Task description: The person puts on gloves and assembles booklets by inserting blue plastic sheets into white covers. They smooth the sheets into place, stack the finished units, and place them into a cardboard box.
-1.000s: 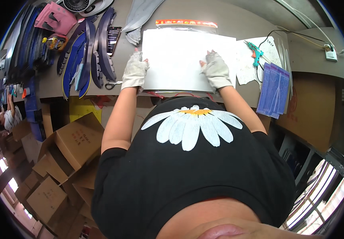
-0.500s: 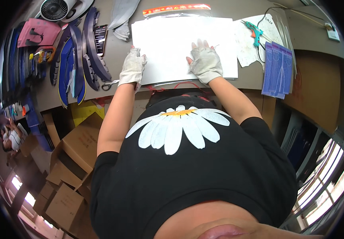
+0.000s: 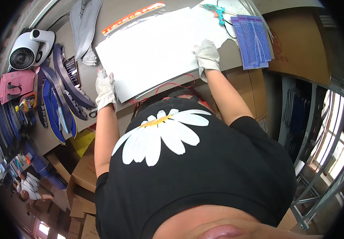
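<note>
A large white sheet [image 3: 156,51] lies on the brown table [image 3: 80,85], on top of a thin stack of similar sheets. My left hand [image 3: 105,89], in a white glove, grips the sheet's near left corner. My right hand [image 3: 207,57], also gloved, presses on the sheet's near right edge with fingers curled over it. A red cord [image 3: 176,85] loops along the table edge just below the sheets.
Dark blue curved pieces [image 3: 60,89] lie left of the sheets, beside a white fan [image 3: 26,53] and a pink bag [image 3: 16,83]. Blue sheets [image 3: 253,42] and a teal glue gun [image 3: 215,8] sit at right. Cardboard boxes [image 3: 85,175] stand below left; another person [image 3: 30,187] is far left.
The view has tilted, so the table now slants. Both hands have stayed on the white sheet's near edge, left at its corner, right on its edge.
</note>
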Demonstrator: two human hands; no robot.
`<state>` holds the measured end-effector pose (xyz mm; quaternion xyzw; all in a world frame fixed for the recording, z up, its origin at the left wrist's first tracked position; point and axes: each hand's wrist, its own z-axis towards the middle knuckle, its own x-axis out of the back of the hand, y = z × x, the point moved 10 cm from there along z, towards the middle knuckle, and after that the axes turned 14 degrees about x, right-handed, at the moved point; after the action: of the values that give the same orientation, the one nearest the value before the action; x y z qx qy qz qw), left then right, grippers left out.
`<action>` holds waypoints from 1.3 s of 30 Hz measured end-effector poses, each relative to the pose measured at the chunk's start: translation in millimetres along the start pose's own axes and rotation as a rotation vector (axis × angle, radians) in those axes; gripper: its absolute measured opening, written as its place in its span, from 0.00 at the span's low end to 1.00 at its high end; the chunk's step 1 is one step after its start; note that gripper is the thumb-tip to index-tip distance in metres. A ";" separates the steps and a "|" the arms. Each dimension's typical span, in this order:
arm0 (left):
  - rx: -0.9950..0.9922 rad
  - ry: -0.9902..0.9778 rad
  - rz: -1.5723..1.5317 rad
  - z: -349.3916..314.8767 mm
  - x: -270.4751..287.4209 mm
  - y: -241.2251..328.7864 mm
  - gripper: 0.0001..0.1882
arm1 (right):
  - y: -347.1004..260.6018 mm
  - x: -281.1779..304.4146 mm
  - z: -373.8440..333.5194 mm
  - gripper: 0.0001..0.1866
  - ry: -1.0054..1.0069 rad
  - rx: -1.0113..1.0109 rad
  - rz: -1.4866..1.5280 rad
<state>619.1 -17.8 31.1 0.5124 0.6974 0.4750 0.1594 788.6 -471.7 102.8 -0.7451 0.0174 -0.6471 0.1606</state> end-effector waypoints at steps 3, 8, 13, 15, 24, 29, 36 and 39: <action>0.029 0.055 -0.012 1.1 3.8 0.8 0.22 | 8.5 1.6 -2.2 0.29 0.031 -0.024 0.039; 0.067 0.071 -0.060 -0.3 4.3 -1.1 0.19 | 1.6 18.3 -0.4 0.22 0.252 0.140 -0.053; 0.195 0.107 -0.252 4.1 8.5 -10.9 0.22 | 11.1 23.6 10.3 0.20 0.253 0.170 -0.030; 0.210 0.136 -0.396 6.8 13.2 -24.9 0.23 | -6.8 42.9 11.9 0.23 0.040 0.083 -0.037; 0.258 0.187 -0.563 0.8 20.7 -12.2 0.25 | 8.3 33.5 27.8 0.24 0.183 0.123 -0.113; 0.096 0.202 -0.116 -3.3 27.1 6.3 0.28 | 5.8 4.1 37.3 0.26 -0.189 0.093 -0.060; -0.098 -0.002 0.069 -13.3 3.1 49.4 0.30 | 14.3 4.7 41.1 0.24 -0.035 0.033 0.063; -0.028 -0.079 0.062 -28.5 -18.9 74.0 0.30 | 24.4 -6.5 44.8 0.24 -0.178 -0.014 0.067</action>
<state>648.5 -46.7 101.4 0.5498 0.6677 0.4690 0.1790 835.5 -483.6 85.2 -0.7998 0.0322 -0.5725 0.1778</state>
